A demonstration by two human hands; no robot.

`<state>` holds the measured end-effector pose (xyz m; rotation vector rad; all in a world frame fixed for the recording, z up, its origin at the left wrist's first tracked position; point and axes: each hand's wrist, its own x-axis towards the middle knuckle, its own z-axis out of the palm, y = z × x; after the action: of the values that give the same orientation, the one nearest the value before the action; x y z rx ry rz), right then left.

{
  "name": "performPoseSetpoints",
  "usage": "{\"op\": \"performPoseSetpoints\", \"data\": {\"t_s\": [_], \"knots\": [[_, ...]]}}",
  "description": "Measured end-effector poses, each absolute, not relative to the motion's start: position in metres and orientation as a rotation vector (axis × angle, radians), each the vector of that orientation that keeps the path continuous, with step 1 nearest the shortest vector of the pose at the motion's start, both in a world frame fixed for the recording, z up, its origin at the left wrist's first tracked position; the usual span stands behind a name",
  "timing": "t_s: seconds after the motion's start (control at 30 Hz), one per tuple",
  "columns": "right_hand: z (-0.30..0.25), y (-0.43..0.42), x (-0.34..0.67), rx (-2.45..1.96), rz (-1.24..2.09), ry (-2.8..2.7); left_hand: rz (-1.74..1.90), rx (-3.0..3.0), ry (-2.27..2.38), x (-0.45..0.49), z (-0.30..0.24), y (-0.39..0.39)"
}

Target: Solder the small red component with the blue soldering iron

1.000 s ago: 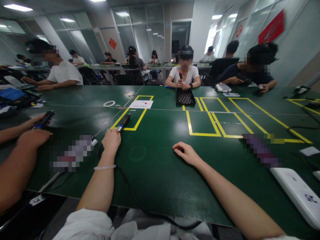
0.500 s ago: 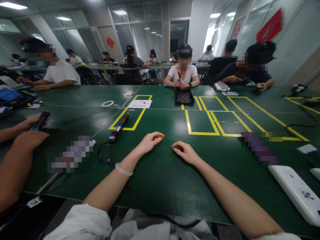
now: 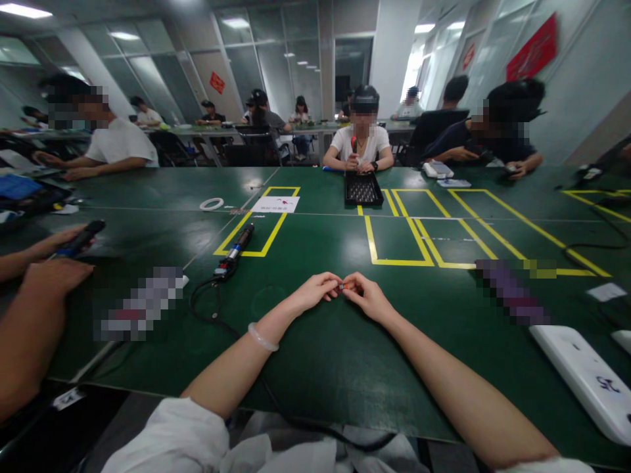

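My left hand (image 3: 315, 292) and my right hand (image 3: 363, 295) meet fingertip to fingertip over the green table (image 3: 315, 355). Between them they pinch a small orange part (image 3: 344, 286). Both hands have their fingers closed in a pinch. A corded electric screwdriver (image 3: 235, 250) lies on the table to the left of my left hand, inside a yellow taped rectangle, with its black cable curling back toward me. A pale bangle sits on my left wrist.
A black tray (image 3: 363, 190) stands before the person opposite. A white paper (image 3: 275, 204) and a tape ring (image 3: 211, 203) lie farther left. A co-worker's hand (image 3: 54, 279) and tool (image 3: 79, 238) are at left. A white device (image 3: 582, 378) lies at right.
My left hand let go of the screwdriver, which now lies on the table, and moved right with a small orange part to meet my right hand.
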<state>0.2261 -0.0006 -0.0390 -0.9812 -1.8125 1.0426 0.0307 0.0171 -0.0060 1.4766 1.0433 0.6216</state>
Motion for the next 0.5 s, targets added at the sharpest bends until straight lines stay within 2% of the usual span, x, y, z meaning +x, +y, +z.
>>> {"op": "performPoseSetpoints", "data": {"t_s": [0.5], "knots": [[-0.0369, -0.0002, 0.2252, -0.989, 1.051, -1.768, 0.766, 1.627, 0.97, 0.0301, -0.0145, 0.0147]]}}
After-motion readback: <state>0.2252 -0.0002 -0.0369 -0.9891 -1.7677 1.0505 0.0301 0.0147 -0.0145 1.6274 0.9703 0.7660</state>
